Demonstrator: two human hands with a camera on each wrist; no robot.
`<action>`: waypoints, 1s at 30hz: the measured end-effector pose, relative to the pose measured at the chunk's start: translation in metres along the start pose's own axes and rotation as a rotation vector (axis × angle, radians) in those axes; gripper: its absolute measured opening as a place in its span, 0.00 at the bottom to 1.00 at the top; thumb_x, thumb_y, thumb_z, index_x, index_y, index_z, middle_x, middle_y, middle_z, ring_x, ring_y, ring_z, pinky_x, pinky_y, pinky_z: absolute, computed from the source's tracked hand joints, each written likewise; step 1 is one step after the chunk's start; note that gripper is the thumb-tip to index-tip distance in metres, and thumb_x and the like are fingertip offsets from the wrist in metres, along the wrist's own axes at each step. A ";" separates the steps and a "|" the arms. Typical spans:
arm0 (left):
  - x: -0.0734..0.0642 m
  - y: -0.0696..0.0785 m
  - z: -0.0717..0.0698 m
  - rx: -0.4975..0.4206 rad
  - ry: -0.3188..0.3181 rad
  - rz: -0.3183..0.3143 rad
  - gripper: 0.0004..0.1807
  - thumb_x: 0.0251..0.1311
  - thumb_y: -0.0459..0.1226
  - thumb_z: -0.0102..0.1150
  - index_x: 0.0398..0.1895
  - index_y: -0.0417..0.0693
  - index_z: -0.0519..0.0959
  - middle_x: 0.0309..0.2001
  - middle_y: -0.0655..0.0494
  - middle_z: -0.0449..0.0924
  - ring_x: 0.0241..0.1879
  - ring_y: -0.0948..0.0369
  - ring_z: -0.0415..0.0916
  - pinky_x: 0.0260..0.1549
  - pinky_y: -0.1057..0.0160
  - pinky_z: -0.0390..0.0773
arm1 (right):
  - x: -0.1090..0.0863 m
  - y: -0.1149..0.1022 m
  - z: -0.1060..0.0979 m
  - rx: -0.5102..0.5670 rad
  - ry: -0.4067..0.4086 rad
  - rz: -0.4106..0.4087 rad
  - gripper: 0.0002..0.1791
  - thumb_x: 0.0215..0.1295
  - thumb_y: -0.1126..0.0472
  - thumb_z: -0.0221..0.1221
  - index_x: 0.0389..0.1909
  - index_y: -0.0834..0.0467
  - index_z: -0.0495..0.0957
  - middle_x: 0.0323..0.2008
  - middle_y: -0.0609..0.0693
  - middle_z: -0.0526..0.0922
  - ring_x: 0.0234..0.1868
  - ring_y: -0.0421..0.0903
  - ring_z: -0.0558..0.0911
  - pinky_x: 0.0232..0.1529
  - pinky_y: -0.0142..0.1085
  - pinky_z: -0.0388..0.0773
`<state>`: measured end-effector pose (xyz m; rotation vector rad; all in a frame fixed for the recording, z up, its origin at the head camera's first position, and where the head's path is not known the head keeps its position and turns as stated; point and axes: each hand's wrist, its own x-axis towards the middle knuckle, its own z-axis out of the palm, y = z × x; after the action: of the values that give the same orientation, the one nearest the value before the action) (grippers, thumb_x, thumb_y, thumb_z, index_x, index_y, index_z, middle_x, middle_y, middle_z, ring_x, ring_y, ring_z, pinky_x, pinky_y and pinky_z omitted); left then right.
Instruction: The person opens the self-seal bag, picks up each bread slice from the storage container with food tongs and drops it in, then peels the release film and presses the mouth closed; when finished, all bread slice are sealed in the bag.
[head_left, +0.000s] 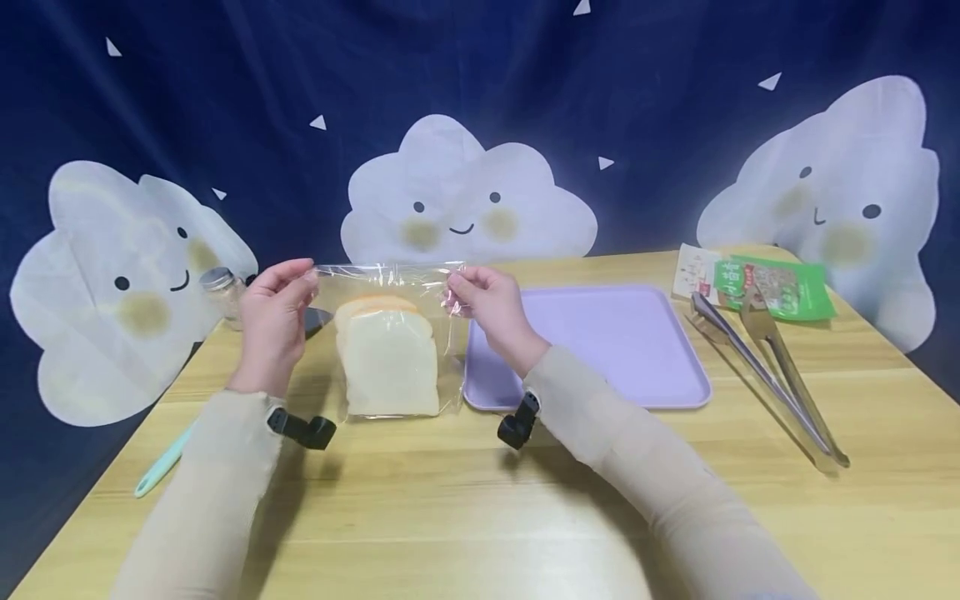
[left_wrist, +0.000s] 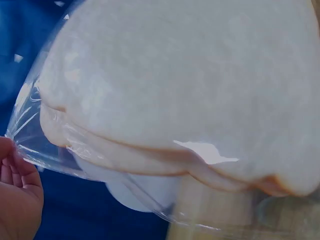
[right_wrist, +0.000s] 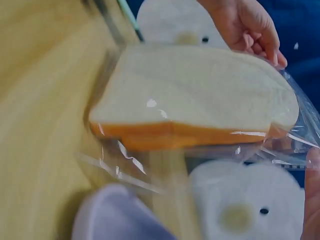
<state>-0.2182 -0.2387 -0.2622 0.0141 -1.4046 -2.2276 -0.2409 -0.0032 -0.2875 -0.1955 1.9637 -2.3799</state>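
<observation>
Slices of white bread (head_left: pixel 392 362) with brown crust stand upright in a clear plastic bag (head_left: pixel 453 371). My left hand (head_left: pixel 274 321) pinches the bag's top left corner between thumb and fingers. At the opposite top corner, my right hand (head_left: pixel 495 308) pinches the film the same way. The top edge is drawn fairly straight between both hands. In the right wrist view the bread's orange-brown crust (right_wrist: pixel 170 135) shows through the shiny film. Whether the bag's bottom touches the table cannot be told.
A lilac tray (head_left: pixel 592 346) lies right of the bag, partly behind my right arm. Metal tongs (head_left: pixel 772 375) and a green packet (head_left: pixel 806 292) beside a white one (head_left: pixel 693 271) are further right. On the left are a lidded jar (head_left: pixel 222 292) and a mint handle (head_left: pixel 163 462).
</observation>
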 end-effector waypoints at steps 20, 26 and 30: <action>0.038 -0.070 -0.018 0.521 -0.126 -0.266 0.15 0.56 0.26 0.58 0.48 0.35 0.75 0.31 0.63 0.77 0.33 0.69 0.73 0.37 0.76 0.74 | 0.042 0.054 -0.019 -0.121 0.154 0.162 0.09 0.57 0.72 0.59 0.39 0.71 0.78 0.44 0.62 0.81 0.22 0.36 0.76 0.26 0.24 0.76; 0.040 -0.075 -0.020 0.720 -0.203 -0.314 0.19 0.57 0.24 0.55 0.53 0.33 0.72 0.34 0.62 0.76 0.35 0.71 0.74 0.39 0.76 0.75 | 0.044 0.073 -0.017 -0.217 0.237 0.148 0.08 0.53 0.74 0.60 0.36 0.69 0.80 0.40 0.61 0.82 0.20 0.35 0.74 0.25 0.24 0.75; 0.038 -0.081 -0.022 0.836 -0.210 -0.318 0.20 0.57 0.25 0.56 0.55 0.34 0.72 0.42 0.52 0.78 0.35 0.72 0.74 0.39 0.76 0.75 | 0.044 0.077 -0.015 -0.205 0.261 0.155 0.14 0.51 0.76 0.60 0.40 0.67 0.81 0.42 0.60 0.82 0.23 0.37 0.74 0.27 0.26 0.76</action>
<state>-0.2782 -0.2458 -0.3316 0.3121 -2.4976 -1.7244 -0.2894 -0.0087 -0.3631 0.2650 2.2403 -2.2005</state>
